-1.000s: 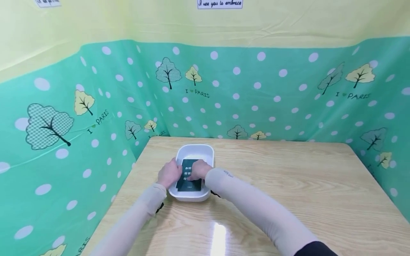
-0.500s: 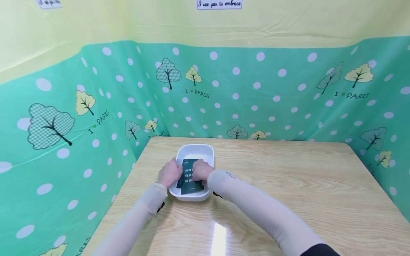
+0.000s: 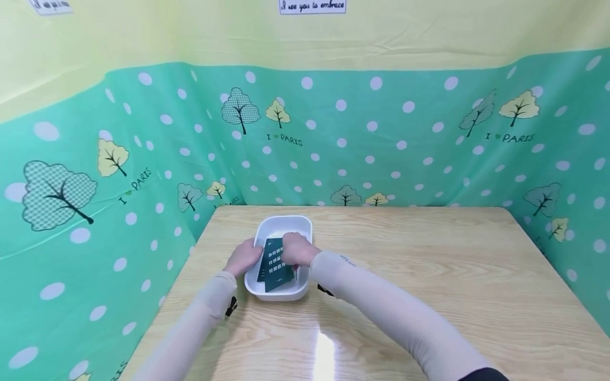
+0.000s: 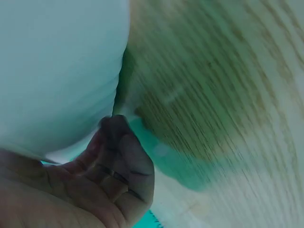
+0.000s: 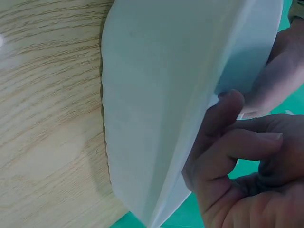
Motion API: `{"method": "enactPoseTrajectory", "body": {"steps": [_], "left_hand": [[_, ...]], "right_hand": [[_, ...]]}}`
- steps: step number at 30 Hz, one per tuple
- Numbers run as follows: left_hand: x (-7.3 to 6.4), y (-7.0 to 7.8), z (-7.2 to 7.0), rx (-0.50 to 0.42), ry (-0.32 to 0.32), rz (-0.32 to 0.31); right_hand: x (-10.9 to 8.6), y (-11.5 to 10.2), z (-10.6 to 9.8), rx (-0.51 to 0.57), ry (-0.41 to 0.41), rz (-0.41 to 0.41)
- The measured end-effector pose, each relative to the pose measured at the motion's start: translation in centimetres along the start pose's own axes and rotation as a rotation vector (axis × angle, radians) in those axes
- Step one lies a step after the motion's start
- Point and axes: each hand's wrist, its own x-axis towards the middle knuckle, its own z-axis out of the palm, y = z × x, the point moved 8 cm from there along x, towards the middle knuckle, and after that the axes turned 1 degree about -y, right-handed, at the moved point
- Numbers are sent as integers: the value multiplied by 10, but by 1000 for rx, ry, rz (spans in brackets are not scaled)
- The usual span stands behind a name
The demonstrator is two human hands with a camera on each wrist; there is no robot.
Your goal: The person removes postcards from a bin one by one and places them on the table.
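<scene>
"Two hands are working; what is each grip doing?"

"The left hand (image 3: 245, 257) holds the side rim of a white basin (image 3: 281, 297). The right hand (image 3: 297, 250) pinches a dark green card (image 3: 276, 276) with white characters, near its right edge."

"Where is that card?"

"Inside the basin, tilted, overlapping a second dark card (image 3: 260, 274). The basin stands on the wooden desk (image 3: 419, 259)."

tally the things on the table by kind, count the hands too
White tub: 1
Dark green cards: 2 that show, one partly over the other; any more beneath would be hidden
Hands: 2, the left hand at the rim and the right hand at the cards
Total: 5 in sight
</scene>
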Motion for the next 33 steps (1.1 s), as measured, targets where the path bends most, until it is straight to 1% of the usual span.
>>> {"method": "enactPoseTrajectory", "body": {"steps": [2,5,9,13,16,22,26,29,33], "left_hand": [[1,-2,1,-46,-18,1],[1,-3,2,-70,-19,-19],[0,-5,4,-76,-4,-49],[0,-6,5,-61,23,-61],[2,-5,4,-46,36,-53],[3,0,3,-38,39,-37],[7,5,2,-59,37,-12],[8,4,3,-80,35,-20],[6,-1,7,-83,32,-43]], "right_hand": [[-2,-1,-2,17,19,-9],[-4,-3,-7,42,56,-17],[-5,-4,-10,59,86,-36],[-7,-6,-12,63,93,-66],[-8,-6,-13,73,100,-79],[-12,-2,-18,124,109,-80],[-10,4,-27,149,132,-74],[-9,8,-30,166,155,-68],[-10,14,-30,189,155,-51]]}}
